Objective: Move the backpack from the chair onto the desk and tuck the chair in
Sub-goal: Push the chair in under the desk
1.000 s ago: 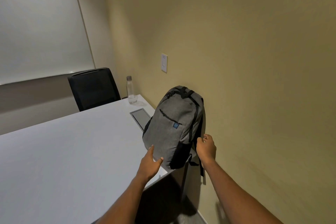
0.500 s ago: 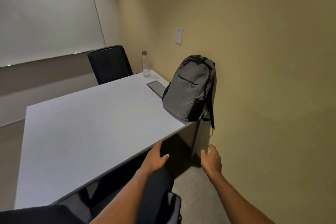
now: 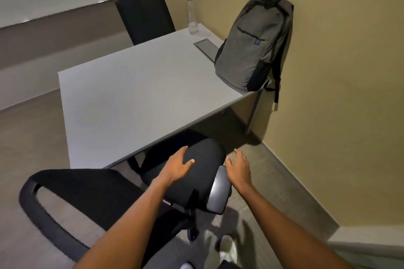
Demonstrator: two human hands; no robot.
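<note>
Status: first half of the task reads as complete. Backpack point(image 3: 254, 43) stands on the desk point(image 3: 135, 94), at the near right corner, back panel leaning against the yellow wall point(image 3: 338, 72); one strap hangs off the desk edge beside the wall. Backpack long axis roughly vertical, tilted slightly so the top leans toward the wall; front pocket faces out across the desk toward the left. Base sits close to the desk edge, so I judge it stable but not by much. Remaining step: tuck the chair point(image 3: 185, 172) in. Chair is not yet under the desk; only the front of the seat appears to reach below the near desk edge, and the backrest loop sits low left in view, well clear of the desk. Chair looks turned at an angle, seat front pointing up and right toward the desk corner, backrest toward the lower left. Left hand point(image 3: 177, 167) lies flat on the seat cushion, fingers spread, not gripping. Right hand point(image 3: 239, 169) hovers at the grey armrest point(image 3: 218, 190), fingers loosely curled; whether it touches the armrest I cannot tell. Also on the desk, well apart from the hands: a clear bottle point(image 3: 192, 15) at the far edge and a recessed panel point(image 3: 206, 49) just beside the backpack. Second chair point(image 3: 145, 14) at the far side
</note>
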